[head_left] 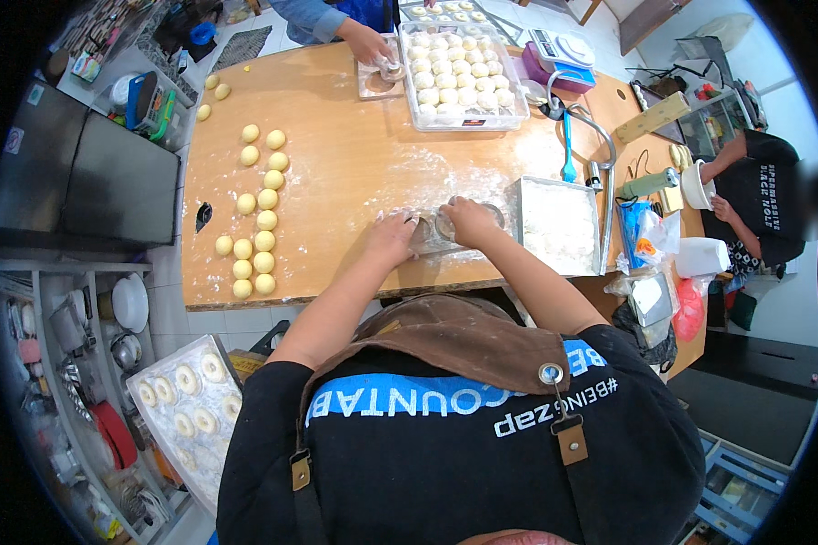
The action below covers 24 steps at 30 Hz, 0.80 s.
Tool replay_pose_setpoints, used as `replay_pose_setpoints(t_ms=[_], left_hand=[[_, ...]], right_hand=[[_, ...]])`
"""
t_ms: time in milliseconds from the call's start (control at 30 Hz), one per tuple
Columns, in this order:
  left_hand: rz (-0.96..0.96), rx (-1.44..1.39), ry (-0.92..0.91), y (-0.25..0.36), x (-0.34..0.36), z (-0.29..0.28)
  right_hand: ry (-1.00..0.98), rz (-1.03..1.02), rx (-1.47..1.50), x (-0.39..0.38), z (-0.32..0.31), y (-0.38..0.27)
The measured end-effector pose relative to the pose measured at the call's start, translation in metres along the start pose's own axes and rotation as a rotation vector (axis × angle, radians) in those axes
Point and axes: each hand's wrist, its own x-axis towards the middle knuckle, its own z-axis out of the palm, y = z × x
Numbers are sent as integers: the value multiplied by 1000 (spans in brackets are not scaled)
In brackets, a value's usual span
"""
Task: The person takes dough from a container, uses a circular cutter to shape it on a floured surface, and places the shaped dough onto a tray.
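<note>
A flour-dusted board with round hollows (451, 252) lies near the table's front edge before me. My left hand (393, 238) grips its left end, fingers bent over the edge. My right hand (471, 222) is curled down over the board's middle, fingers closed at the rim of a round hollow or ring. What lies under those fingertips is hidden. Left of the board, several round yellowish dough balls (266, 220) stand in loose rows on the table. Close by on the right is a rectangular metal tray (599, 238) holding flour and pale dough pieces.
Across the wooden table (336, 163), a co-worker's hand (365, 42) works on a similar board (375, 89). Beside it stands a clear tub (471, 121) of dough pieces. A scale (563, 47) and blue spatula (569, 163) are farther right. Ring-shaped dough fills a floured tray (177, 436) lower left.
</note>
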Motion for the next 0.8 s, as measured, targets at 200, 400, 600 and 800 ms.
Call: replay_pose_setpoints(t_ms=[200,400,600,800], left_hand=[[-38,-47,-111,10,-3,-20],[-47,-67,-58,11,-5,-19],[-51,-21,-111,14,-3,-24],[-63,-24,-62,2,-1,4]], right_hand=[[-6,-14,-13,1,4,-1],[8,-8,56,3,-11,6],[-53,1,-4,-1,-5,14],[-75,-32,-7,-1,1,3]])
